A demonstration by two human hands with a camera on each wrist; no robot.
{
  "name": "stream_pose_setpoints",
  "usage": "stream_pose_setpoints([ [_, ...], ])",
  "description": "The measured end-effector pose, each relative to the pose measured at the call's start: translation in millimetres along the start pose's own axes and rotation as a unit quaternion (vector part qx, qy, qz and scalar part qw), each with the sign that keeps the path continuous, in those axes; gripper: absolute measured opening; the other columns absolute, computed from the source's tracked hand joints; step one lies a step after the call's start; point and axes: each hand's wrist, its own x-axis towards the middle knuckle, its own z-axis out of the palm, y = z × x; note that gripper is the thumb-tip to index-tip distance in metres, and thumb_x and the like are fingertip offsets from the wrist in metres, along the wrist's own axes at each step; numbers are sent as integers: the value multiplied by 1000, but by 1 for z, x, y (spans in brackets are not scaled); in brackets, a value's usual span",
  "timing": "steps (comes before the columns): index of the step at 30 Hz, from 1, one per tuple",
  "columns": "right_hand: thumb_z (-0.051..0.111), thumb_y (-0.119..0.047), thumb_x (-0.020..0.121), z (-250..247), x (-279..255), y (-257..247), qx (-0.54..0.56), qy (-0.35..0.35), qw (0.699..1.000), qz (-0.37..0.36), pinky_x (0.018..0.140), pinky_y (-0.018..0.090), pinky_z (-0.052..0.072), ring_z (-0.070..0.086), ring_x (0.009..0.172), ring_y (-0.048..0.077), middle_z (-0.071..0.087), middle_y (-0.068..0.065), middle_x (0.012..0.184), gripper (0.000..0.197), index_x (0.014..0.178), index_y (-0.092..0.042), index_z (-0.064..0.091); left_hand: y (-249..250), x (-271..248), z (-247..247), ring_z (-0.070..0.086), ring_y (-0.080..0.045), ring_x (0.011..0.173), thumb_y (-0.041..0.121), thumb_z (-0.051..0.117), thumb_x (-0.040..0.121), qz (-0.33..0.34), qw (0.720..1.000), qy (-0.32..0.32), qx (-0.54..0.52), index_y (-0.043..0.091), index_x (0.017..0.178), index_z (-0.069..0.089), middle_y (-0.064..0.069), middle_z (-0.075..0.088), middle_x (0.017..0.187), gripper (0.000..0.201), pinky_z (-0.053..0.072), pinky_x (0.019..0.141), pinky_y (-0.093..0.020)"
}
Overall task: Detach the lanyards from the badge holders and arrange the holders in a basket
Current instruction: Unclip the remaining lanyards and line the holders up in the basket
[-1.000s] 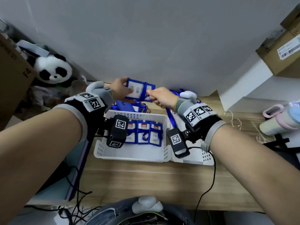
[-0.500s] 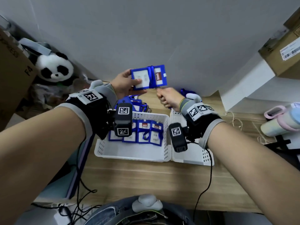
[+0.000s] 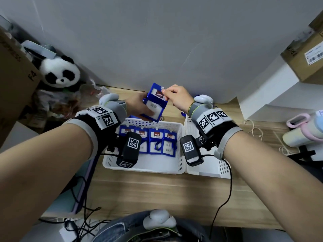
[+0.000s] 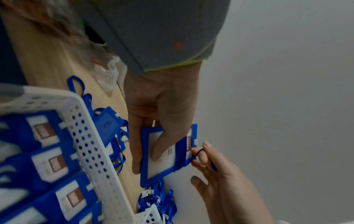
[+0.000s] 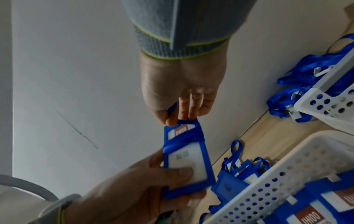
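the left hand (image 3: pixel 138 105) grips the holder (image 3: pixel 154 103) by its lower end, long axis upright; the right hand (image 3: pixel 176 98) pinches the lanyard (image 5: pixel 184 141) at its top edge, directly above.

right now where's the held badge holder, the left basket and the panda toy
held badge holder (image 3: pixel 153 109), head view, on its clear card window
left basket (image 3: pixel 145 169), head view, on its near wall
panda toy (image 3: pixel 60 70), head view, on its white face
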Motion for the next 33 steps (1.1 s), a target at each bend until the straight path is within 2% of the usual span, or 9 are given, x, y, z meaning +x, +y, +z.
stream_pose_setpoints([
  [2, 55, -23, 92, 6, 1, 3, -1, 13, 1000, -1, 77, 29, 38, 51, 76, 15, 51, -3, 78, 42, 50, -22, 52, 1, 0, 6, 60, -26, 101, -5, 68, 76, 2, 999, -7, -40, 13, 127, 46, -8, 59, 113, 59, 53, 81, -38],
  [6, 66, -21, 85, 11, 1, 9, 40, 44, 998, 0, 71, 29, 44, 55, 70, 12, 60, -8, 69, 22, 64, -25, 61, 0, 0, 10, 62, -26, 99, -5, 67, 77, 0, 996, -16, -83, 16, 117, 50, -10, 63, 113, 48, 52, 89, -41],
  [11, 74, -12, 77, 10, 0, 15, 35, 116, 993, 10, 65, 15, 47, 59, 73, 8, 66, -2, 81, 16, 85, -20, 61, 1, 1, 12, 65, -31, 99, -3, 70, 75, -15, 993, -21, -114, 14, 123, 51, -14, 65, 114, 54, 52, 91, -47],
  [15, 69, -11, 80, 9, -4, 12, -30, 139, 990, -22, 65, 12, 44, 61, 76, 9, 73, 1, 89, 8, 86, -14, 73, 6, -1, 13, 67, -33, 97, -2, 70, 75, -28, 989, -42, -142, 13, 124, 50, -15, 66, 111, 55, 53, 89, -47],
  [22, 54, -14, 88, 20, -9, 8, -208, 36, 975, -75, 92, 27, 43, 56, 111, 21, 59, 3, 124, 31, 117, -13, 66, 8, -2, 14, 70, -27, 76, -11, 61, 80, -33, 971, -50, -230, 5, 113, 55, -17, 67, 96, 37, 60, 66, -32],
  [25, 57, -17, 88, 20, -12, 7, -251, -9, 964, -86, 92, 28, 42, 54, 113, 21, 54, 3, 129, 39, 126, -16, 60, 8, -7, 10, 70, -19, 59, -11, 61, 79, -34, 978, -47, -201, 7, 104, 56, -14, 67, 87, 31, 59, 57, -28],
  [28, 53, -15, 89, 13, -11, 3, -333, -46, 937, -98, 91, 30, 42, 54, 113, 25, 57, 7, 127, 39, 127, -16, 58, 8, -11, 7, 70, -19, 57, -10, 59, 81, -55, 980, -51, -182, 11, 97, 56, -13, 68, 83, 26, 58, 54, -27],
  [31, 51, -14, 87, 14, -12, -2, -355, -27, 928, -111, 87, 32, 45, 57, 107, 26, 64, 6, 118, 35, 120, -17, 62, 10, -12, 4, 70, -21, 58, -10, 57, 83, -71, 977, -60, -191, 11, 94, 57, -10, 72, 68, 23, 58, 59, -28],
  [33, 53, -13, 84, 16, -13, -2, -325, 1, 941, -96, 83, 30, 46, 60, 102, 24, 67, 4, 112, 32, 113, -17, 65, 10, -12, 4, 70, -22, 62, -10, 57, 82, -72, 976, -62, -194, 10, 97, 58, -11, 72, 71, 25, 58, 62, -30],
])
